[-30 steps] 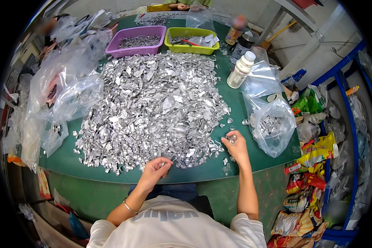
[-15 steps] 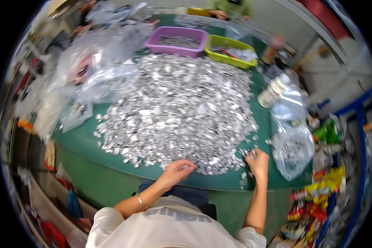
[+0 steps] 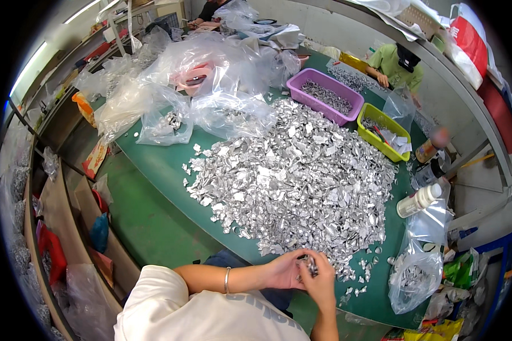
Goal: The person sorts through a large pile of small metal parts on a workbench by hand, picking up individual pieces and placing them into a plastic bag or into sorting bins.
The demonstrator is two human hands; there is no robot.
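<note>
A broad heap of small, shiny, silvery metal pieces (image 3: 301, 187) covers much of the green table (image 3: 170, 170). At the heap's near edge my two hands meet. My left hand (image 3: 284, 271), with a bangle on its wrist, is curled, its fingertips against the other hand's. My right hand (image 3: 323, 279) is closed, fingers bent round a few dark silvery metal bits (image 3: 311, 266) that show between the hands. Their exact shape is too small to make out. Loose pieces (image 3: 355, 291) lie on the table just right of my right hand.
Behind the heap stand a purple basket (image 3: 355, 116) and a yellow-green basket (image 3: 401, 153). A white bottle (image 3: 418, 200) and an open clear bag (image 3: 407, 295) of pieces are at the right. Clear plastic bags (image 3: 227, 62) pile up far left. Another person (image 3: 395, 65) sits across the table.
My right hand has come from the loose pieces at the right to meet my left hand. The whole view has swung leftward, and the bits now show between my hands.
</note>
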